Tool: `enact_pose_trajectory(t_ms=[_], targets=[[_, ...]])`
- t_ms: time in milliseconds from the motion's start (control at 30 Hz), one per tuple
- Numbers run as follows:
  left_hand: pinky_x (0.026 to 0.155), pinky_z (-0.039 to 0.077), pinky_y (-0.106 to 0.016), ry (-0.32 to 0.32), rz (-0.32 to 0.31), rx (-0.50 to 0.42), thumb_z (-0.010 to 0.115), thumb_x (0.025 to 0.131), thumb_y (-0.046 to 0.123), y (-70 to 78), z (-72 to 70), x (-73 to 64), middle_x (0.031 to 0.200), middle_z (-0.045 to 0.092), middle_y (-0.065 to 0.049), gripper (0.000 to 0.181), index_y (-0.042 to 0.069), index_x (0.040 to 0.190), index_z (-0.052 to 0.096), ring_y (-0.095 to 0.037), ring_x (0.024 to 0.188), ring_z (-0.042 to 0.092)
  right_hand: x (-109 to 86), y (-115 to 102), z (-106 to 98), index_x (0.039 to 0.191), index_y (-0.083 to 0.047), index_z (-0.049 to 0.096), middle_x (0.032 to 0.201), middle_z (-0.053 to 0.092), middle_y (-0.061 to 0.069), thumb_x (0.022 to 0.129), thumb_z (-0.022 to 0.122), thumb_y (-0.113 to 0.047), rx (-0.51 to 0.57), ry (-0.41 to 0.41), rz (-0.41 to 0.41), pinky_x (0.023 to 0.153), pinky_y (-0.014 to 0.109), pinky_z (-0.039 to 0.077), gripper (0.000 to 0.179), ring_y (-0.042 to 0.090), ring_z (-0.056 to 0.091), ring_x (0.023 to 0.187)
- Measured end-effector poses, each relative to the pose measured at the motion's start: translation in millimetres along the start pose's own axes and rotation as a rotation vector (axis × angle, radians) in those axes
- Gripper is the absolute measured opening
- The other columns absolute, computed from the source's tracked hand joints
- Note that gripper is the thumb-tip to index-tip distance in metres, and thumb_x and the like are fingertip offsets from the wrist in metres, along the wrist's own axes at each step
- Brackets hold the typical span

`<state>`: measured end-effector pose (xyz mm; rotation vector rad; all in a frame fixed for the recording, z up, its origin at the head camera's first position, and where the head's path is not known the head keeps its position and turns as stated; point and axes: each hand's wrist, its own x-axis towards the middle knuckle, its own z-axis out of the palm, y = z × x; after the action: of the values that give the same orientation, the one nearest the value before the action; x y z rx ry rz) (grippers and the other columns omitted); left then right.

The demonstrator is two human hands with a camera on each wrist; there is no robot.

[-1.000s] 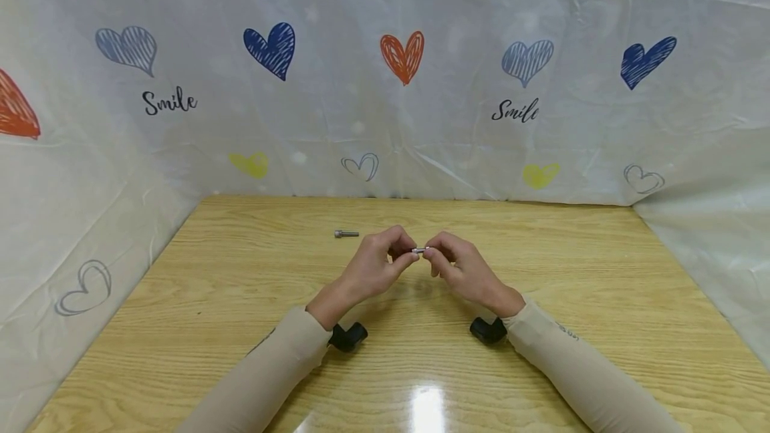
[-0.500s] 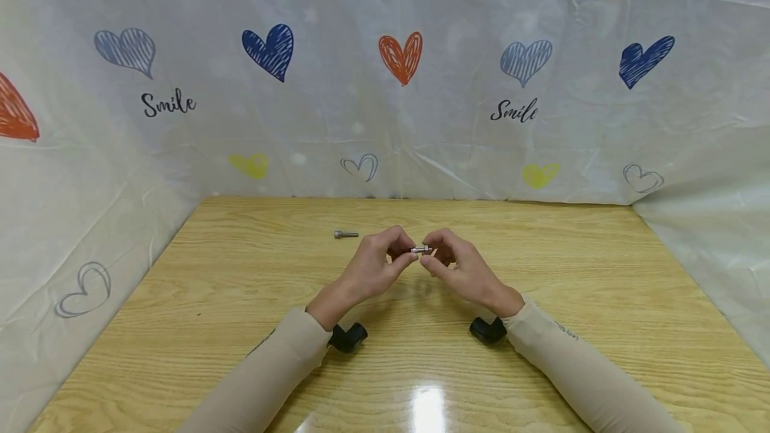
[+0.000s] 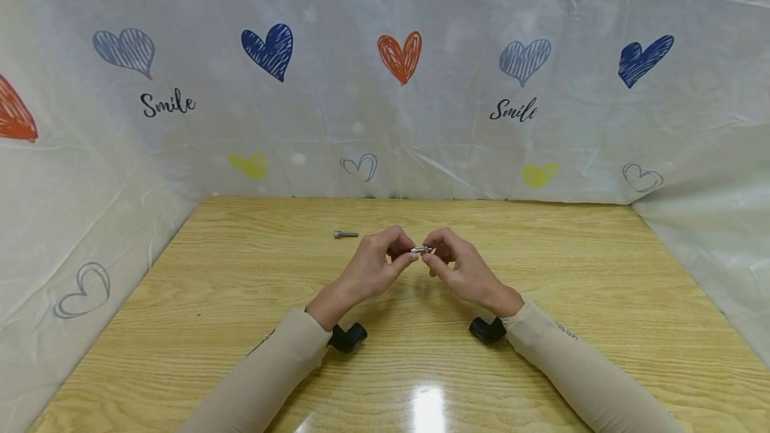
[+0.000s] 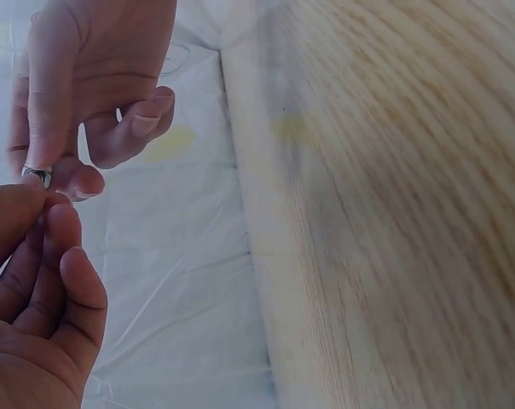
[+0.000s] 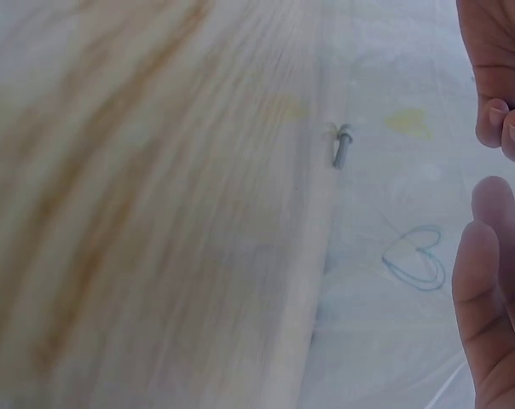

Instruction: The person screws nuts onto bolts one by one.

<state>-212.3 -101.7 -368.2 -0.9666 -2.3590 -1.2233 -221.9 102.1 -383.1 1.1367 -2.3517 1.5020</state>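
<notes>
Above the table, my left hand (image 3: 374, 264) pinches one end of a small shiny bolt (image 3: 418, 250) between thumb and fingertips. At its other end sits a wider metal piece that looks like a nut (image 3: 426, 249), and my right hand (image 3: 469, 271) pinches it with thumb and forefinger. The left wrist view shows only a glint of the metal nut (image 4: 39, 175) between both hands' fingertips. In the right wrist view the held pieces are hidden behind fingers. Another bolt (image 3: 345, 234), with a round head, lies on the table left of my left hand.
The wooden table (image 3: 240, 353) runs back to a white cloth (image 3: 451, 132) printed with hearts. Dark wrist-camera mounts (image 3: 349, 337) stick out under both wrists, close above the tabletop.
My right thumb and forefinger have shifted over the nut, uncovering it and then closing on it again. The left hand has kept its hold on the bolt.
</notes>
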Motion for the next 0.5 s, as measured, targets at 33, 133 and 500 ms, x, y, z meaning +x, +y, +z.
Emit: enact_pose_trajectory(t_ms=[33, 133, 500], targets=[[0.061, 0.051, -0.027, 0.0, -0.003, 0.001, 0.067, 0.089, 0.006, 0.1, 0.1, 0.0, 0.078, 0.062, 0.003, 0.007, 0.009, 0.091, 0.062, -0.005, 0.066, 0.057, -0.1, 4.8, 0.9, 0.11, -0.007, 0.054, 0.087, 0.061, 0.004, 0.097, 0.054, -0.005, 0.001, 0.0, 0.005, 0.058, 0.033, 0.05, 0.013, 0.019, 0.06, 0.064], [0.061, 0.051, -0.028, 0.0, -0.008, -0.001, 0.067, 0.09, 0.007, 0.2, 0.3, 0.4, 0.078, 0.062, 0.004, 0.006, 0.01, 0.091, 0.061, -0.005, 0.066, 0.057, 0.0, 9.8, 1.0, 0.107, -0.012, 0.056, 0.084, 0.061, 0.004, 0.099, 0.053, -0.009, 0.008, 0.001, 0.0, 0.053, 0.029, 0.046, 0.009, 0.025, 0.06, 0.063], [0.061, 0.05, -0.028, -0.017, -0.001, -0.014, 0.066, 0.091, 0.008, 1.1, 0.1, 0.0, 0.078, 0.061, 0.004, 0.005, 0.009, 0.091, 0.061, -0.004, 0.066, 0.057, 0.5, 14.3, 0.1, 0.095, -0.017, 0.061, 0.076, 0.059, 0.007, 0.101, 0.049, -0.017, -0.013, -0.006, -0.032, 0.05, 0.028, 0.043, 0.013, 0.026, 0.059, 0.062]])
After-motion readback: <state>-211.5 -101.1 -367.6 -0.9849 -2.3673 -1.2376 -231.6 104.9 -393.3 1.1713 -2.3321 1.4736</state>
